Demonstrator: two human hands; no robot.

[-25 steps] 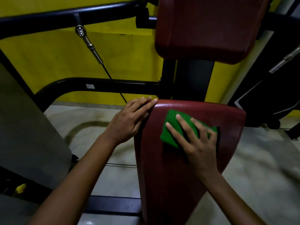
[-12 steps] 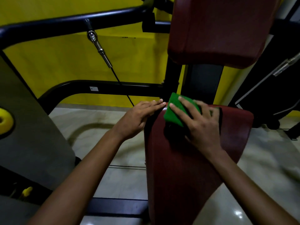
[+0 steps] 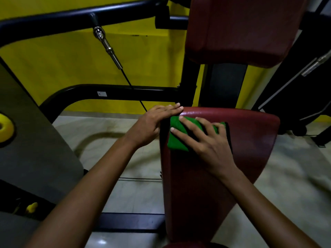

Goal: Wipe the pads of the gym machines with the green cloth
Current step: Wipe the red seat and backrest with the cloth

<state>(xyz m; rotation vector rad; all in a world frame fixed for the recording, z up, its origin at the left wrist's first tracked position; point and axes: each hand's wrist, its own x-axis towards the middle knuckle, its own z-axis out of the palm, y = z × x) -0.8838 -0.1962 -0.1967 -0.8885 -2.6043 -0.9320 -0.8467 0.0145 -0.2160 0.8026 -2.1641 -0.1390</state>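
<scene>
Two red pads fill the right of the frame: an upper pad (image 3: 241, 29) untouched at top, and a lower pad (image 3: 206, 185) whose long axis runs down toward the bottom edge. At its top left, the green cloth (image 3: 176, 138) lies flat under the spread-fingered right hand (image 3: 206, 140); the left hand (image 3: 150, 126), fingers straight, braces the pad's left edge.

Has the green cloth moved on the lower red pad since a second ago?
Yes. The green cloth, under the right hand, has gone from mid-pad toward the left edge of the lower red pad, beside the left hand.
</scene>
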